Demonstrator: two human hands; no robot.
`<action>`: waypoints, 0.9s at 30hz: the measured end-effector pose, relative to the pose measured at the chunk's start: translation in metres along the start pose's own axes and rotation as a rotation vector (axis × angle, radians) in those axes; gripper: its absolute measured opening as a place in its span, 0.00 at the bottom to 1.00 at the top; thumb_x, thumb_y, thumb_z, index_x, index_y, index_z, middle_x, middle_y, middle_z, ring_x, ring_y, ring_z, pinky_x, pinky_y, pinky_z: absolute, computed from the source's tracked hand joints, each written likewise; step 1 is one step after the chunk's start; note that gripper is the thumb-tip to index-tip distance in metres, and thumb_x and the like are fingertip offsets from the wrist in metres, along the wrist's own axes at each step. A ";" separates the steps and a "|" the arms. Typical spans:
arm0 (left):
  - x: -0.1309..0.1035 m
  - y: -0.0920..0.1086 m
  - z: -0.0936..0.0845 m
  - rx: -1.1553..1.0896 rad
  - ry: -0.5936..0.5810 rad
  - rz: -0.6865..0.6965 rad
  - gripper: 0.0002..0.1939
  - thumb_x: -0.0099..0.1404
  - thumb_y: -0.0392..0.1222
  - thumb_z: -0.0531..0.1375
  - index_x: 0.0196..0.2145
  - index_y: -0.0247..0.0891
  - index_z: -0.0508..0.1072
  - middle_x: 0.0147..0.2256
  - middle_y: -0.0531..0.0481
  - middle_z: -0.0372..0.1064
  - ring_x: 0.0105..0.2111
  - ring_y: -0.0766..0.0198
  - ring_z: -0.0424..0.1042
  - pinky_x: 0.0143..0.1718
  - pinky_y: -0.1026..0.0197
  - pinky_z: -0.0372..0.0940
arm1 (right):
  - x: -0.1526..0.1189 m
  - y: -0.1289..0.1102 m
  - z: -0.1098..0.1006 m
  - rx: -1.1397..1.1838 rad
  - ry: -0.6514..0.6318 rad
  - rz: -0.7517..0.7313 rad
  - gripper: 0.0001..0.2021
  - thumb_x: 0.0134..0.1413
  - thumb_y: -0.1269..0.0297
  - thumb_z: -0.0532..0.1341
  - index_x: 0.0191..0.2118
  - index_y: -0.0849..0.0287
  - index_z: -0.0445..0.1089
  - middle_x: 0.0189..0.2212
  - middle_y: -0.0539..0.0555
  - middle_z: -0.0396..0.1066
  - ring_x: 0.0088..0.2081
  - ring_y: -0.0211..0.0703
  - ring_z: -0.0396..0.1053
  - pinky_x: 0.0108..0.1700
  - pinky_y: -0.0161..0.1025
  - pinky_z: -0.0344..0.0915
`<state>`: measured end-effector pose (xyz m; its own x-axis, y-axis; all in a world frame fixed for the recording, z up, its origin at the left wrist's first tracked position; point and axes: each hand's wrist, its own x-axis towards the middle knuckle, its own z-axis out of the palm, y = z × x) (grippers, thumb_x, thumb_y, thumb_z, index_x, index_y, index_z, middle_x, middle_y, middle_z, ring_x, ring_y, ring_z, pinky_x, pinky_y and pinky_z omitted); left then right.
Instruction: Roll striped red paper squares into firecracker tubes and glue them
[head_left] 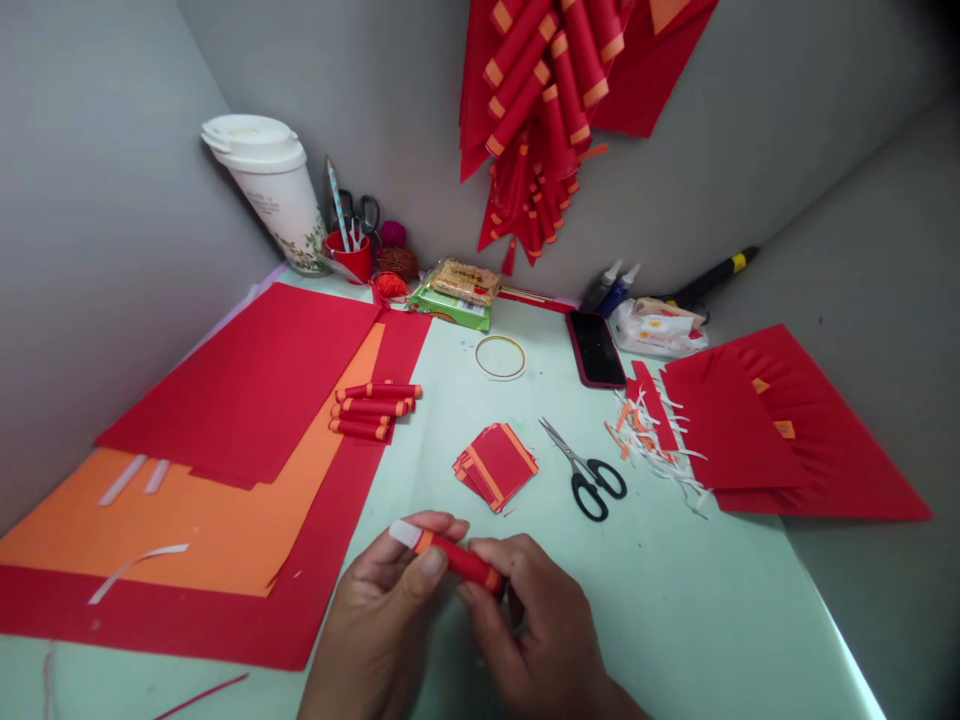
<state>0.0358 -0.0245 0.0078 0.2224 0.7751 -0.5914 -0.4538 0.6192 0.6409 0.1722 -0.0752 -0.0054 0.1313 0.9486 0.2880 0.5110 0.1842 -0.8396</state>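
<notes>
A small red paper roll (463,562) with orange bands is held between both hands near the table's front. A whitish strip (405,534) sticks out of its left end. My left hand (390,600) grips the roll's left part, thumb on top. At the right end, the fingers and thumb of my right hand (529,610) are closed on it. Just beyond lies a stack of red squares with orange strips (499,465). Black-handled scissors (585,470) rest to its right, blades partly apart. Several finished rolls (375,408) lie in a pile at the left.
Large red sheets (255,380) and an orange sheet (187,530) cover the left side. Paper scraps (649,435) and red folded paper (735,420) lie right. Along the back stand a white cup (270,190), tape roll (500,357) and phone (595,348). Red rolls (555,90) hang above.
</notes>
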 end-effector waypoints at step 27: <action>-0.001 -0.001 0.000 0.086 0.000 0.073 0.12 0.53 0.45 0.74 0.32 0.38 0.80 0.32 0.50 0.77 0.35 0.59 0.78 0.40 0.61 0.71 | -0.002 0.001 0.008 0.180 0.094 0.070 0.12 0.57 0.71 0.63 0.46 0.53 0.71 0.33 0.50 0.73 0.30 0.37 0.69 0.32 0.33 0.68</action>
<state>0.0355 -0.0260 0.0082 0.1911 0.8186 -0.5417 -0.3933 0.5695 0.7218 0.1654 -0.0748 -0.0107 0.2440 0.9342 0.2604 0.3385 0.1696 -0.9255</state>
